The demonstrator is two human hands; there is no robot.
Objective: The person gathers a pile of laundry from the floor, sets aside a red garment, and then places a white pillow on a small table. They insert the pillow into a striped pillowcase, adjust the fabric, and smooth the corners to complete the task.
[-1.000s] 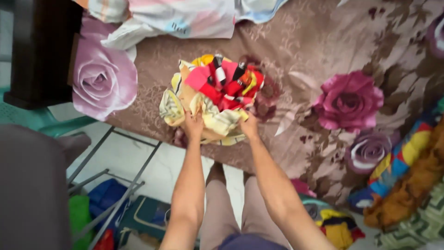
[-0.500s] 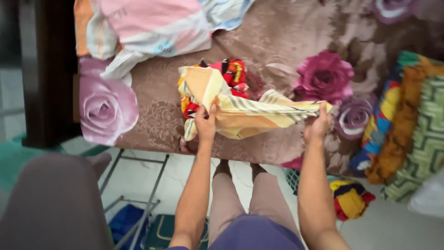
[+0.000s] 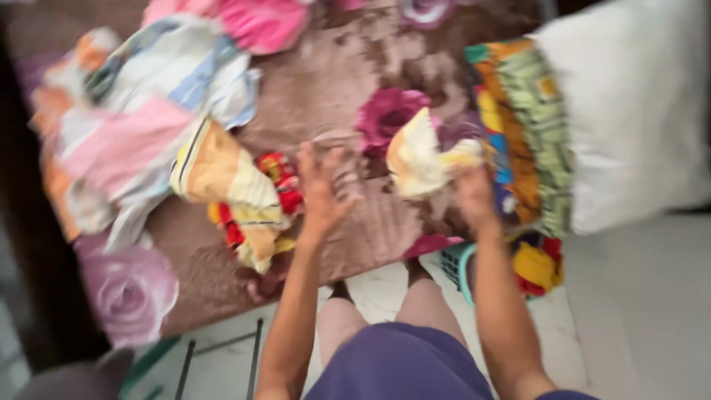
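The view is motion-blurred. My right hand [image 3: 474, 194] grips a bunched yellow and cream striped cloth [image 3: 418, 157] above the bed's near edge, close to a stack of folded colourful blankets [image 3: 526, 118]. My left hand [image 3: 322, 189] hangs with fingers spread and nothing in it, just right of a heap of clothes [image 3: 244, 196] that mixes yellow striped fabric with red and yellow pieces. Both hands are over the brown bedsheet [image 3: 326, 81] printed with large roses.
A crumpled pastel striped sheet [image 3: 141, 111] lies at the left of the bed, pink fabric [image 3: 259, 21] beyond it. A white pillow [image 3: 629, 111] leans at the right. A teal basket [image 3: 470, 270] with coloured clothes stands on the white floor below my right hand.
The striped cloth, stretched between both hands before, is now bunched in my right hand alone. My left hand has let go and opened. The view has swung to the right.
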